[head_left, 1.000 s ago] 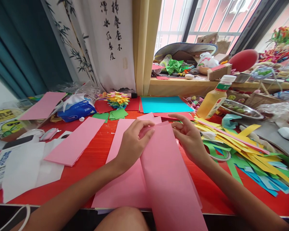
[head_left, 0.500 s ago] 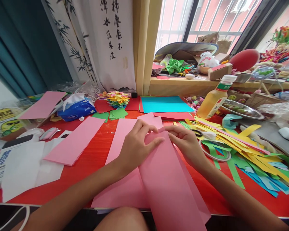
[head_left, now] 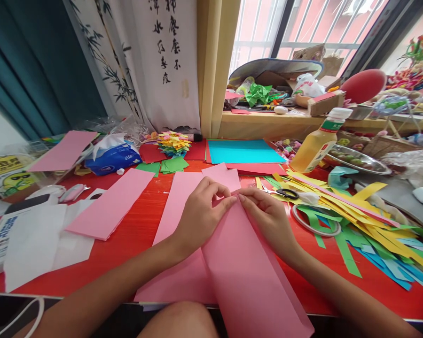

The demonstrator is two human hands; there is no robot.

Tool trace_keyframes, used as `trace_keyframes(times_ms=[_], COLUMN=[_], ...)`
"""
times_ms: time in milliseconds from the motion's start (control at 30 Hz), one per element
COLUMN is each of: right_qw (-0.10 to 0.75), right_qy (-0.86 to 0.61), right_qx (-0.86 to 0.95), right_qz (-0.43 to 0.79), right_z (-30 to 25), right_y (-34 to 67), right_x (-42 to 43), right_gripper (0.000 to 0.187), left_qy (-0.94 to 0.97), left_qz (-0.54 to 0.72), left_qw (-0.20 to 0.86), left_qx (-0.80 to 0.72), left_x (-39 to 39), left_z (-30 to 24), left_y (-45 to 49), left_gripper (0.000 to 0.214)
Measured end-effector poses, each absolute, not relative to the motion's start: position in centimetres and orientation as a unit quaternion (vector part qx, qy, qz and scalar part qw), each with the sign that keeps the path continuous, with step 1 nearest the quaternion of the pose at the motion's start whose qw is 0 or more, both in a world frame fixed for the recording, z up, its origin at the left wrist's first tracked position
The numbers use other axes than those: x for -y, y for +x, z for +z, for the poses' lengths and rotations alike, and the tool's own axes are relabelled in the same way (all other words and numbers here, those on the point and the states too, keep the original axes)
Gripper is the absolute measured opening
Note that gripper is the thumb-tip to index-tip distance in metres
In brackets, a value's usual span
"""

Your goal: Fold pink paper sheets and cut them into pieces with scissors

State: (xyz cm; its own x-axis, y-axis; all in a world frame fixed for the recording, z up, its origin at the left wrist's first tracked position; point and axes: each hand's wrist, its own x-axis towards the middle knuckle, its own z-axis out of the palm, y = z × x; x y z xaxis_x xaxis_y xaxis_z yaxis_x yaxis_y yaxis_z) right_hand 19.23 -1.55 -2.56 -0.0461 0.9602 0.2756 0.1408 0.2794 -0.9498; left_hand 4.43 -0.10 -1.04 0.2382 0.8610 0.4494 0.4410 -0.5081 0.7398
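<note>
A long pink sheet of paper [head_left: 246,263], folded lengthwise, slants from the middle of the table down past its front edge. My left hand [head_left: 206,211] pinches its far end between thumb and fingers. Close beside it, my right hand [head_left: 266,211] pinches the same end, the fingertips of both hands nearly touching. Other pink sheets [head_left: 176,277] lie flat beneath. Just beyond my right hand are scissors [head_left: 285,193] with black handles, partly hidden by the fingers.
Cut pink strips [head_left: 111,204] lie left, near white paper [head_left: 35,249] and a blue tissue pack [head_left: 113,157]. At the back rest a blue sheet [head_left: 245,152] and a folded-paper cluster [head_left: 172,144]. Rightward are a juice bottle [head_left: 319,141], a tape roll [head_left: 315,220] and coloured strips [head_left: 366,206].
My right thumb has moved in toward the left fingertips, and the sheet's two layers lie closer together along the right side. The scissors show more. The view has shifted slightly.
</note>
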Motion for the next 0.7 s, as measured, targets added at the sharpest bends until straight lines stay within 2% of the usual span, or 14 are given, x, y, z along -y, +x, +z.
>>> trace_keyframes(times_ms=[467,700], right_qw=[0.517,0.521], right_qy=[-0.441,-0.438], right_qx=[0.624,0.635], right_qz=[0.386,0.366], right_z=[-3.14,-2.82], right_y=[19.08,19.01], right_x=[1.97,2.02], right_gripper=[0.023,0.020], left_qy=[0.739,0.733], left_qz=[0.464,0.472], left_qw=[0.219,0.222], left_qx=[-0.436,-0.436], left_x=[0.37,0.59], left_z=[-1.32,-1.57], left_y=[4.56,4.73], left_gripper=[0.009,0.010])
